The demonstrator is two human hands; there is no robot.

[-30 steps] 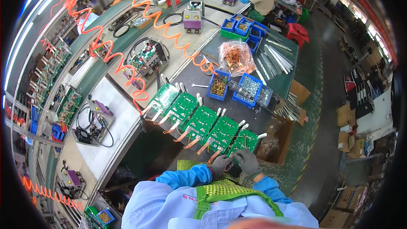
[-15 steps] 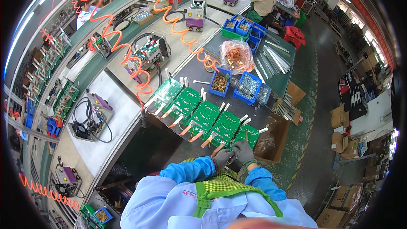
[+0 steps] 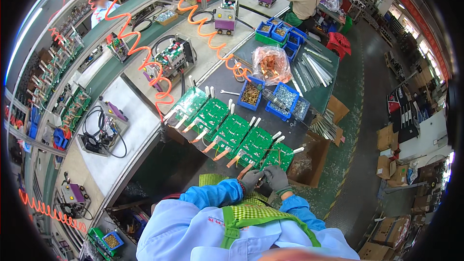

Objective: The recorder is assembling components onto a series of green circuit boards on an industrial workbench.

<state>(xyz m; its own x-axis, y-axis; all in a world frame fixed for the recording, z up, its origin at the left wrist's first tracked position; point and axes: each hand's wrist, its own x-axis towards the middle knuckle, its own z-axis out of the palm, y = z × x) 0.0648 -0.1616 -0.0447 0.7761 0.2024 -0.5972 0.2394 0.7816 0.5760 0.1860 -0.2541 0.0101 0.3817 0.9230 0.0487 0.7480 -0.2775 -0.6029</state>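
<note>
Both hands wear grey gloves and meet at the near edge of the rightmost green circuit board (image 3: 278,157). My left hand (image 3: 252,181) is closed beside the copper strip (image 3: 245,170) at that board's left corner. Close against it, my right hand (image 3: 276,179) is also closed, fingers bent over the board's near edge. Whatever lies between the fingertips is too small and covered to make out. Several like boards, such as a middle green circuit board (image 3: 232,132), lie in a row to the left, with copper strips toward me and white tabs at the far side.
Beyond the boards stand a blue bin of brass fasteners (image 3: 251,94), a blue bin of silver hardware (image 3: 284,97) and a bag of copper parts (image 3: 271,65). A wrench (image 3: 229,93) lies nearby. Orange coiled hoses (image 3: 164,97) hang at left; a cardboard box (image 3: 316,162) sits right.
My right hand has come slightly down toward me, off the board's surface to its near edge. The left hand stays close beside it, shifted a little left. The view has moved slightly.
</note>
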